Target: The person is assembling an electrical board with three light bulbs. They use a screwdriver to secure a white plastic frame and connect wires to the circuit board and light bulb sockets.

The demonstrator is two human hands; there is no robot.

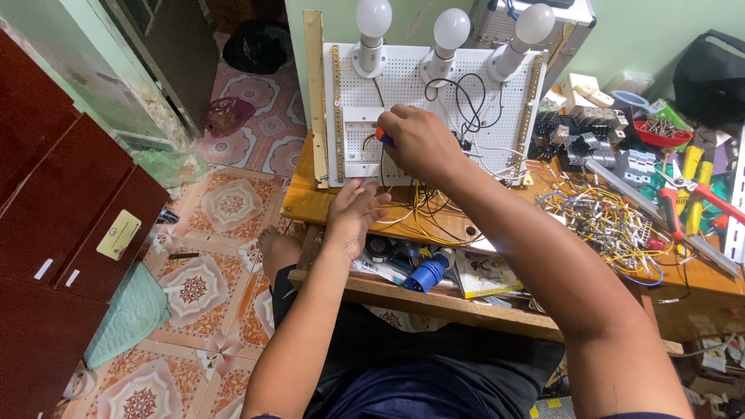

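A white perforated panel (403, 85) leans upright on the wooden desk (310, 203), with three white bulbs (451, 29) in holders along its top and black wires looping across it. My right hand (419, 142) is closed around a small tool with an orange-and-blue handle (382, 137), pressed against the panel's lower middle. My left hand (353, 213) rests lower, at the panel's bottom edge, fingers apart and touching the board near yellow wires (423, 208).
A tangle of yellow and white wires (613, 221), red and yellow pliers (683, 194), black components (578, 136) and a red bowl of screws (661, 130) crowd the desk's right. A blue plug (428, 273) lies on the lower shelf. A dark red cabinet (62, 225) stands left.
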